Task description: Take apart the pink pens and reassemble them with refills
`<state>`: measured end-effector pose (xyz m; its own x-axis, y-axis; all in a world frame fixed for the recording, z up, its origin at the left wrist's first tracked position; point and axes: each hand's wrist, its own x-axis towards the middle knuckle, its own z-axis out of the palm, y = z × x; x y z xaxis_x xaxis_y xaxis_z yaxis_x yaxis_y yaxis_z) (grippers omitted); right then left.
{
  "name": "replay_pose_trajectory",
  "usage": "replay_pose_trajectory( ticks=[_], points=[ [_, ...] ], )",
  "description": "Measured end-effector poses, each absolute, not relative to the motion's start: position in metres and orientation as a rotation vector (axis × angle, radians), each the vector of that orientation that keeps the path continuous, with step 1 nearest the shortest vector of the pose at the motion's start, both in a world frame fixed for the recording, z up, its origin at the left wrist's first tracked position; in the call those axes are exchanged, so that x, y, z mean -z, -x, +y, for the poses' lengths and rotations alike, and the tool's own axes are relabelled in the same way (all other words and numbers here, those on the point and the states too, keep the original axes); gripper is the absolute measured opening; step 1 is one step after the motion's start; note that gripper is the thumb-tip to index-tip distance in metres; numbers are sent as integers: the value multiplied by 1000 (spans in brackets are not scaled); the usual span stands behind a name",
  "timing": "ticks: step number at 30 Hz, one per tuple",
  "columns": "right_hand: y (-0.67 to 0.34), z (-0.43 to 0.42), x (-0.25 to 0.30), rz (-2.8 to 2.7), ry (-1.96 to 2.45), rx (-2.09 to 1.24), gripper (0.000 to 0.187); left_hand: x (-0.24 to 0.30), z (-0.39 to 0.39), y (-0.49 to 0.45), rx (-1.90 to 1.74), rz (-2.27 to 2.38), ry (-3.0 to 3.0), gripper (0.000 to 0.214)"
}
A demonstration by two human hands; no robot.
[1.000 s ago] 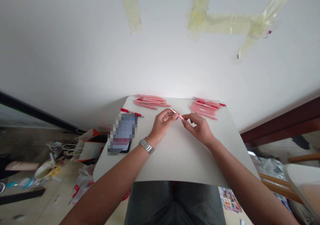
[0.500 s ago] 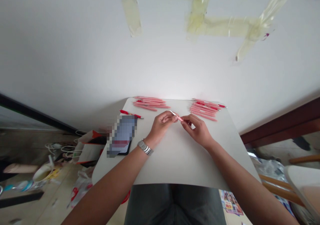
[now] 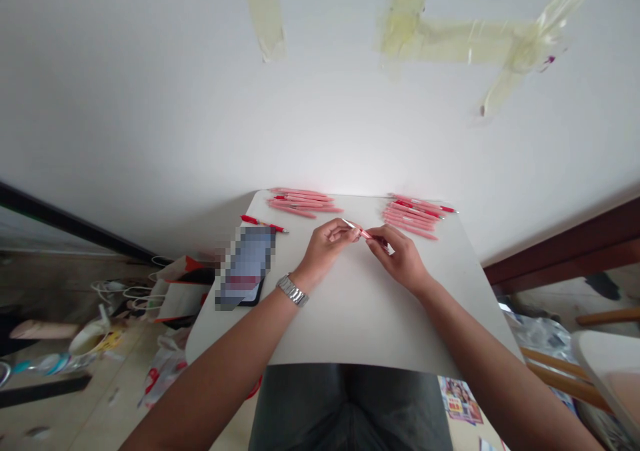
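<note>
Above the middle of the white table point(image 3: 345, 324), a pink pen point(image 3: 365, 234) with a whitish pointed end is held between my two hands. My left hand point(image 3: 327, 247), with a metal watch at the wrist, pinches it near the whitish end. The fingers of my right hand point(image 3: 400, 257) are closed on its other end, which they partly hide. Behind my left hand lies a row of pink pens point(image 3: 303, 199). Behind my right hand lies another bunch of pink and red pens point(image 3: 410, 219).
At the table's left lies a phone point(image 3: 257, 294), partly blurred out, with a red pen point(image 3: 263, 224) just behind it. A white wall point(image 3: 325, 124) with yellowish tape stands against the table's far edge. Bags point(image 3: 180, 297) and a cup point(image 3: 90, 339) are on the floor at left.
The view has shifted slightly. Both hands stay on the pink pen in nearly the same place; their fingers have moved only a little.
</note>
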<state>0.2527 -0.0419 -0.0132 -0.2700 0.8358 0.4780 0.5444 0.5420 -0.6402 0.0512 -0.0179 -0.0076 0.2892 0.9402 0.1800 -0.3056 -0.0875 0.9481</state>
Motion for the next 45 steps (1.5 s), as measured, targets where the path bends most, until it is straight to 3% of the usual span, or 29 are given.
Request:
replay_pose_trajectory(
  ticks=[19, 26, 32, 45],
  points=[
    [-253, -42, 13, -1854, 1164, -433, 24, 0, -16, -42, -1246, 776, -1402, 21],
    [-254, -39, 16, -1793, 1178, -467, 25, -8, -8, -18, -1372, 1061, -1903, 18],
    [-256, -37, 20, -1771, 1185, -463, 26, 5, 5, 2, -1193, 1407, -2207, 18],
    [-258, -35, 21, -1780, 1178, -433, 23, 1, 1, 3, -832, 1447, -2477, 17]
  ],
)
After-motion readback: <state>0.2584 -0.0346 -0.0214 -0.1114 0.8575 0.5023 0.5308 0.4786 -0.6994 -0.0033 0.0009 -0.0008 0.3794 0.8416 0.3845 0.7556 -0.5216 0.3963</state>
